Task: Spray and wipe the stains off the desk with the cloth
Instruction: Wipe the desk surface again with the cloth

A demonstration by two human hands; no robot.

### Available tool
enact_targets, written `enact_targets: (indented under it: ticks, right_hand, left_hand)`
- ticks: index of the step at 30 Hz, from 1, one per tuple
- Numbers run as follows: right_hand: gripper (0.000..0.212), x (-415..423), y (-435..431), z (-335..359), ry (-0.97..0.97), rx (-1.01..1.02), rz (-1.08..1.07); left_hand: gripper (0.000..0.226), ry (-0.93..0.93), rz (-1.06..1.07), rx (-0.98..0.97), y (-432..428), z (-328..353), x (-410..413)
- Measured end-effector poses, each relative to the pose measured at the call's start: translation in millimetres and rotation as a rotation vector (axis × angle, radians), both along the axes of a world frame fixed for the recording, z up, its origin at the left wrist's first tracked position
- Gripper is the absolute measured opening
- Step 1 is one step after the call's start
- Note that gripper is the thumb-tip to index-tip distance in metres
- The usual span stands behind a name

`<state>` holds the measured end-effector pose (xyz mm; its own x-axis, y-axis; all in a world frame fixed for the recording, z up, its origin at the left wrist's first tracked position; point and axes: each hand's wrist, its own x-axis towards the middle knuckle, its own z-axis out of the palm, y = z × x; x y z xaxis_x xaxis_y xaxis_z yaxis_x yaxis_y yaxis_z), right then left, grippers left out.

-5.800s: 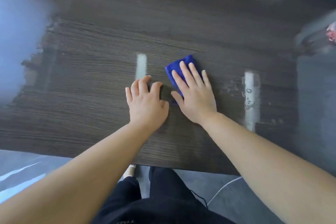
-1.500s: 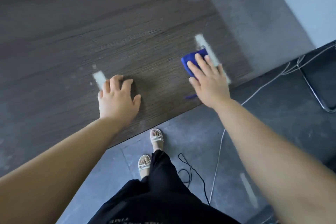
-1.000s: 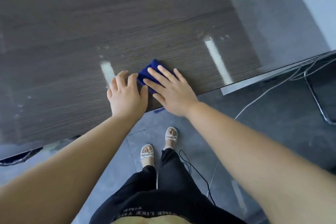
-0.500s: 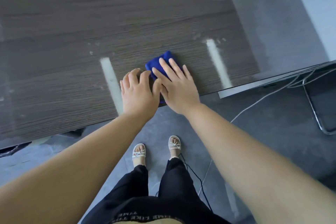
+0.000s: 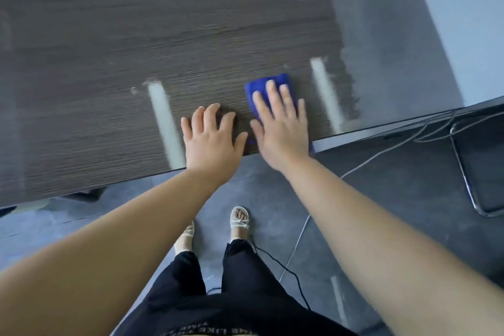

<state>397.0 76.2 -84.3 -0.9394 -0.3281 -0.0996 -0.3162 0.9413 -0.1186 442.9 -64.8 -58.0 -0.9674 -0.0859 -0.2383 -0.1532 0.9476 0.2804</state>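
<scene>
Dark woodgrain worktop point(image 5: 114, 43) under me, two pale streaks on it. My right hand point(image 5: 282, 128) is spread flat on the blue cloth point(image 5: 268, 83) near the front edge; left hand point(image 5: 211, 142) flat beside it, fingers spread, holding nothing.

Cloth point(image 5: 268, 87) on desk point(image 5: 109, 63) under right hand point(image 5: 282, 128), left hand point(image 5: 211, 142) just beside.
</scene>
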Motion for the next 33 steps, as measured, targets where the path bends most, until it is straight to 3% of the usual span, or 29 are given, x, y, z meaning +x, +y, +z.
enact_targets:
  ticks: [1, 3, 8, 12, 14, 18, 20, 24, 27, 29, 33]
  right_hand:
    - [0.055, -3, 12, 0, 0.013, 0.015, 0.167]
    - [0.055, -29, 51, 1, -0.009, 0.050, 0.252]
    - [0.051, -76, 138, 8, -0.039, 0.104, -0.163]
    - [0.055, -53, 107, 2, -0.009, 0.108, -0.392]
    - [0.058, -28, 69, 0, 0.022, 0.017, -0.291]
    - [0.053, -17, 60, 1, -0.029, -0.005, 0.225]
    - [0.053, -43, 91, 2, 0.000, 0.010, 0.211]
    - [0.051, -75, 151, 7, -0.046, 0.115, -0.146]
    - [0.054, -50, 125, 5, -0.001, 0.130, -0.240]
    - [0.055, -21, 82, 0, 0.014, 0.074, -0.155]
    - [0.053, 12, 35, 3, 0.008, -0.028, 0.209]
  left_hand:
    - [0.057, 0.004, 0.015, -0.012, 2, -1, 0]
    - [0.056, -0.017, 0.051, -0.023, 11, 0, -2]
    - [0.072, -0.170, 0.028, -0.148, 24, 0, -3]
    - [0.079, -0.264, -0.012, -0.224, 27, 6, -12]
    - [0.079, -0.286, -0.022, -0.249, 29, 9, -14]
    - [0.079, -0.278, -0.018, -0.254, 28, 9, -12]
    - [0.080, -0.283, -0.029, -0.260, 25, 9, -12]
    - [0.078, -0.263, -0.025, -0.225, 18, 12, -13]
    - [0.074, -0.223, -0.011, -0.187, 15, 12, -11]
    - [0.072, -0.214, 0.000, -0.172, 16, 12, -10]
    - [0.062, -0.136, 0.042, -0.078, 13, 11, -7]
